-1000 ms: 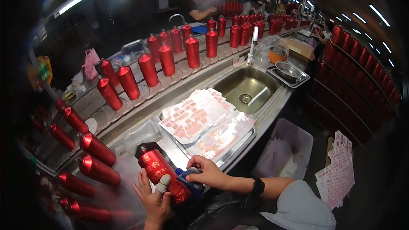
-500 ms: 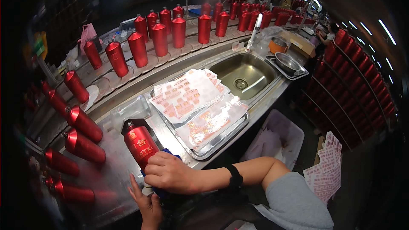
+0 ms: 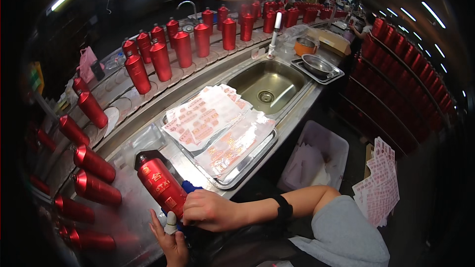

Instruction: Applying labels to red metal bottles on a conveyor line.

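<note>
A red bottle (image 3: 162, 180) with gold lettering lies tilted in a dark cradle (image 3: 143, 159) on the bench, its neck pointing away from me. My right hand (image 3: 212, 211) is at the bottle's base. Its fingers are curled and pressed together against the side, and whatever they pinch is hidden. Beside the base, my left hand (image 3: 170, 241) has its fingers stretched apart; one finger wears a whitish cover. Blue cloth (image 3: 190, 187) shows behind my right hand. To the right, sheets of red-and-white labels (image 3: 208, 116) are spread on a metal tray (image 3: 232, 184).
Red bottles (image 3: 161, 62) stand along a curved conveyor (image 3: 123, 104) at the left and back. Beyond the tray is a metal sink (image 3: 277, 86). A plastic bin (image 3: 336, 153) and more label sheets (image 3: 378, 183) sit at the right, near stacked racks of bottles (image 3: 396, 89). Other people work farther back.
The view has shifted slightly. My right hand has moved down toward the bottle's base, uncovering more of its lower front. Conveyor bottles have shifted along. My left hand stays beside the base, fingers apart.
</note>
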The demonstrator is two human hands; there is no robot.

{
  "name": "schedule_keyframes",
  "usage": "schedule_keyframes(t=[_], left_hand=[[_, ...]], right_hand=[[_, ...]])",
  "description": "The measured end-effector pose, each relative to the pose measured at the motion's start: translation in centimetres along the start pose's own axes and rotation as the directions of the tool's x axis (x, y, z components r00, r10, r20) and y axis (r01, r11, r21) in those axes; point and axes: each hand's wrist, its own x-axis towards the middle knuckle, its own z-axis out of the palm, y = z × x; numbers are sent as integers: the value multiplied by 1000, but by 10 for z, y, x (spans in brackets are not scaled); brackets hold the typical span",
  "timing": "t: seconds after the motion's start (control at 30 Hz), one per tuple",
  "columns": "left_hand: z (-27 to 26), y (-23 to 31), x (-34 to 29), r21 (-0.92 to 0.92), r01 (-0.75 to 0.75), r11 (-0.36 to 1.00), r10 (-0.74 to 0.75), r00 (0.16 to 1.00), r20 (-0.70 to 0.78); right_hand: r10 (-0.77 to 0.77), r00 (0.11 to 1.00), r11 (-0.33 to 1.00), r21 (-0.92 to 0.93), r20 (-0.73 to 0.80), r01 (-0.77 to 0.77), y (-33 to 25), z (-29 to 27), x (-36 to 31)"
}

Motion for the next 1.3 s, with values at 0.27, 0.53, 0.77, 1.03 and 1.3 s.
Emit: schedule_keyframes(t=[0.27,0.53,0.77,1.03,1.3], left_hand=[[-7,4,27,84,-47,995,45,999,22],[-12,-24,41,-107,-28,994,-1,966,-258],[-27,-76,109,-658,284,697,-481,866,-135],[-24,-59,148,-654,532,538,-580,796,171],[-28,-46,187,-644,649,405,-540,738,404]], right_hand=[[754,642,655,239,-140,-717,47,-15,-10],[805,590,583,263,-61,-769,55,-17,-22],[788,610,504,475,89,-721,49,-31,-37],[471,874,872,-209,117,-442,4,-22,-23],[464,877,833,-400,126,-384,26,16,-23]])
